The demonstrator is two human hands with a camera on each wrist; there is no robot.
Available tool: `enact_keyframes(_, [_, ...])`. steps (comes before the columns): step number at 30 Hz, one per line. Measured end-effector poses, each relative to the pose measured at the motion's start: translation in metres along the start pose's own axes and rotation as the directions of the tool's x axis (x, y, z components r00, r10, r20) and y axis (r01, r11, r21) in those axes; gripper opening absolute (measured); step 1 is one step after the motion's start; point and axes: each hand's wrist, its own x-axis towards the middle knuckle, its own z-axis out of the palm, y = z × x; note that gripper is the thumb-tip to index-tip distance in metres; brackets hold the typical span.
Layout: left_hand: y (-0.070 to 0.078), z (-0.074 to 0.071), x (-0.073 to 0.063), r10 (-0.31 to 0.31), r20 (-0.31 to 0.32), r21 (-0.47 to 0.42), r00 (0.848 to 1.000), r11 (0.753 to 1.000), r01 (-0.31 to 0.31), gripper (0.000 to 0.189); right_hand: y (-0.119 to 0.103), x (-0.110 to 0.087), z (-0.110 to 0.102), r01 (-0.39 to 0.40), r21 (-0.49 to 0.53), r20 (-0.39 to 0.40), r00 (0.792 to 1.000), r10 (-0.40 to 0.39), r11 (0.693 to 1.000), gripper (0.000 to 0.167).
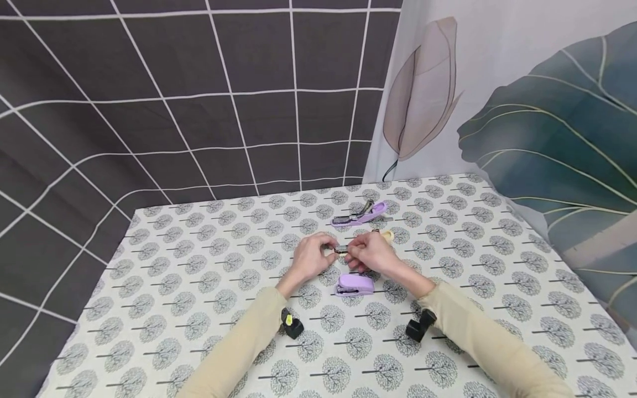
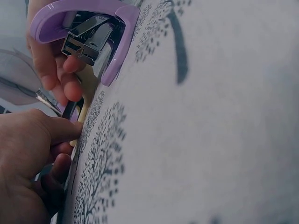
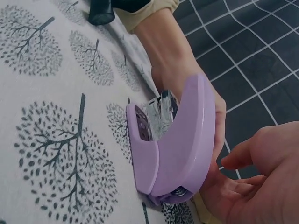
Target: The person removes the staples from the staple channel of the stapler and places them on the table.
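A yellow stapler (image 1: 387, 236) lies between the hands, mostly covered by them, with its dark metal staple channel (image 1: 341, 249) showing. My left hand (image 1: 311, 256) pinches the left end of this stapler between thumb and fingers. On the other side, my right hand (image 1: 370, 253) grips it with curled fingers, which hide much of its body. Closer to me stands a lilac stapler (image 1: 355, 284), large in both the left wrist view and the right wrist view (image 3: 187, 149); neither hand seems to hold it. Whether loose staples are between the fingertips is too small to tell.
Beyond the hands lies a second lilac stapler (image 1: 359, 216), opened up with its metal part raised. A tree-print cloth (image 1: 199, 309) covers the table. Behind it hang a dark grid curtain (image 1: 259, 121) and a leaf-patterned curtain (image 1: 497, 99).
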Motion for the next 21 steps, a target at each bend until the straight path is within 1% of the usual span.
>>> enact_keyframes(6, [-0.001, 0.000, 0.001, 0.024, -0.005, 0.011, 1.000, 1.000, -0.024, 0.024, -0.005, 0.001, 0.001, -0.035, 0.071, 0.045, 0.998, 0.032, 0.997, 0.021])
enact_keyframes(8, [-0.001, 0.000, 0.001, 0.027, -0.006, 0.009, 1.000, 1.000, -0.027, 0.024, -0.006, 0.001, 0.001, -0.049, 0.099, 0.043, 0.998, 0.045, 0.994, 0.020])
enact_keyframes(11, [-0.001, 0.000, 0.002, 0.022, -0.008, 0.011, 1.000, 1.000, -0.022, 0.024, -0.005, 0.001, 0.003, -0.040, 0.116, 0.039, 0.999, 0.036, 0.992, 0.020])
enact_keyframes(16, [-0.002, 0.000, 0.001, 0.016, -0.009, 0.013, 1.000, 1.000, -0.016, 0.023, -0.003, 0.001, 0.007, -0.023, 0.117, 0.010, 1.000, 0.022, 0.993, 0.018])
enact_keyframes(21, [-0.002, 0.000, 0.000, 0.029, -0.008, 0.006, 1.000, 1.000, -0.029, 0.023, -0.003, 0.002, 0.011, -0.044, 0.120, -0.044, 0.998, 0.049, 0.992, 0.020])
